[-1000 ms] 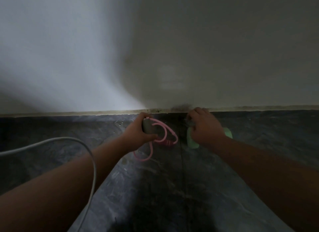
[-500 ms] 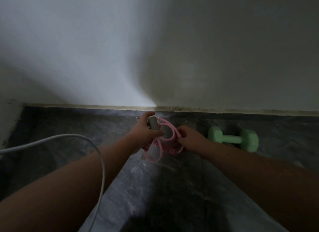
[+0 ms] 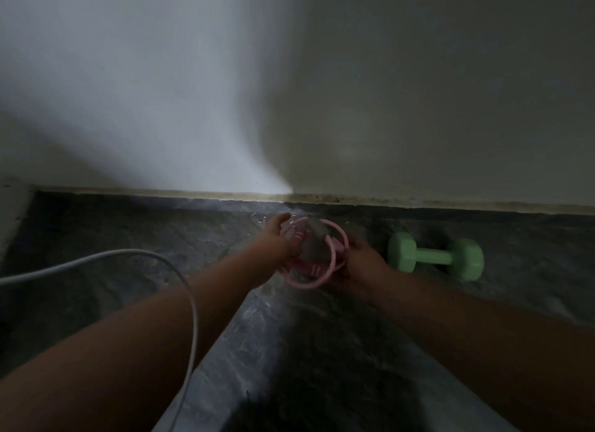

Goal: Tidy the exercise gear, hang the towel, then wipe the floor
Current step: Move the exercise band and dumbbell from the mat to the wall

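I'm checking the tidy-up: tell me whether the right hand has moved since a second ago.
Yes. The right hand has left the green dumbbell, which lies by the wall, and moved left onto the pink skipping rope.

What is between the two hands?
In the head view, a coiled pink jump rope lies between the left hand and the right hand.

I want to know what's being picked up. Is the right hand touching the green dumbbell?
Apart. The head view shows dark floor between the right hand and the green dumbbell; that hand is at the pink skipping rope instead.
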Demonstrator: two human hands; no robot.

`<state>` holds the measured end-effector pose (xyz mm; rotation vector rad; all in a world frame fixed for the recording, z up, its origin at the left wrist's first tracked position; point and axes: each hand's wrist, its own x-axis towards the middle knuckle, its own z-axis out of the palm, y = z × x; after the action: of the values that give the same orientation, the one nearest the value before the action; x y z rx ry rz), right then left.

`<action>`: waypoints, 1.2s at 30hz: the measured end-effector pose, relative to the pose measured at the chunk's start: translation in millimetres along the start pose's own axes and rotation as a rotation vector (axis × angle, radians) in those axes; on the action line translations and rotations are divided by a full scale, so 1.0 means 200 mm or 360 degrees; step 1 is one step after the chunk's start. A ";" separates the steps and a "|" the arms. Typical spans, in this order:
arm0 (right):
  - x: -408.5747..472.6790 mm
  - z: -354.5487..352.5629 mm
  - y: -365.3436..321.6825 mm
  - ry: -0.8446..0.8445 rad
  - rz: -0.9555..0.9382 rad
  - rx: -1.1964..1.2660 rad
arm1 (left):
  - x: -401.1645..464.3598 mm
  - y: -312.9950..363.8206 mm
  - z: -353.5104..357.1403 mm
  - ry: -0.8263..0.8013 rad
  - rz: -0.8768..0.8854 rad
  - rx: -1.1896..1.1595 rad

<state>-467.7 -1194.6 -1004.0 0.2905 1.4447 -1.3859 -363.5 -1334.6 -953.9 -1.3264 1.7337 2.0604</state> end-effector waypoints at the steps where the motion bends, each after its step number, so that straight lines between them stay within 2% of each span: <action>1: 0.00 -0.01 0.00 0.0019 0.0017 0.0044 | 0.01 -0.01 0.00 0.0019 0.0035 0.0164; 4: -0.01 -0.01 -0.01 0.0019 0.0029 0.0074 | 0.05 -0.06 -0.01 0.0120 0.0045 0.0485; 7: -0.03 -0.02 -0.02 0.0006 0.0013 0.0022 | 0.07 -0.10 -0.03 0.0167 -0.0024 0.0538; 13: -0.07 -0.02 -0.03 -0.0022 0.0155 0.0049 | 0.07 -0.12 -0.01 0.0225 -0.0074 0.0252; 18: 0.01 -0.02 -0.04 0.0123 -0.0029 -0.0051 | 0.10 -0.09 0.04 0.0264 0.0024 0.0037; 20: 0.06 -0.03 -0.02 0.0153 -0.0107 -0.0225 | 0.11 -0.09 0.07 0.0255 -0.0018 0.0034; 24: 0.20 -0.10 0.08 0.0285 -0.0358 -0.0848 | 0.12 -0.12 0.12 0.0160 -0.0178 0.0035; 26: 0.34 -0.16 0.19 0.0338 -0.0370 -0.1159 | 0.12 -0.13 0.11 0.0159 -0.0188 0.0059; 29: 0.54 -0.25 0.31 0.0226 -0.0382 -0.1320 | 0.13 -0.13 0.09 0.0239 -0.0172 0.0072; 32: 0.19 -0.11 0.07 0.0141 -0.0446 -0.1229 | 0.08 -0.11 0.05 0.0324 -0.0153 0.0162; 36: -0.28 0.02 -0.19 0.0117 -0.0527 -0.1186 | -0.19 -0.06 -0.03 0.0390 -0.0221 0.0099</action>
<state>-472.6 -1182.5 -938.2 -0.3950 2.0196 -0.9907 -330.8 -1319.3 -935.4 -1.6873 1.7240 1.8197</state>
